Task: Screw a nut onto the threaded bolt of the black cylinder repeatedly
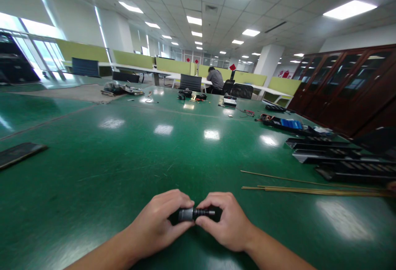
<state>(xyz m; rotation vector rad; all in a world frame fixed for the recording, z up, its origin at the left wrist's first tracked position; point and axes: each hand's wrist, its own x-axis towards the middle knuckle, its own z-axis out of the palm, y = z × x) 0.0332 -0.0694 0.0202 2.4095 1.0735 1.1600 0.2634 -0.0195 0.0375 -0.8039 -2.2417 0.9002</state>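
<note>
Head view: the small cylindrical part point(186, 214) lies crosswise between the two hands, low and central, just above or on the near surface point(130, 167); contact with the surface cannot be told. The left hand point(163, 216) pinches the grey body between thumb and forefinger. The right hand point(231, 222) pinches the dark ribbed section point(204, 212) next to that body, thumb on the near side and forefinger on the far side. The slim end points right, into the gap of the right hand.

Handling, as judged: keep both pinches opposed and on one axis, so that neither section is levered sideways. Hold the grey body firmly with the left hand; apply light, even pressure with the right, since the ribbed section is narrow and could slip. Keep the fingertips off the slim end. Work low over the surface, so that a dropped part does not fall far.

Beyond the hands, to the right, lie thin brass-coloured rods point(309, 190); to the left, a flat dark bar point(21, 154). Farther right are black slotted channels point(328, 155), then a tray with blue items point(291, 124). Well beyond, a person point(215, 79) sits bent forward.
</note>
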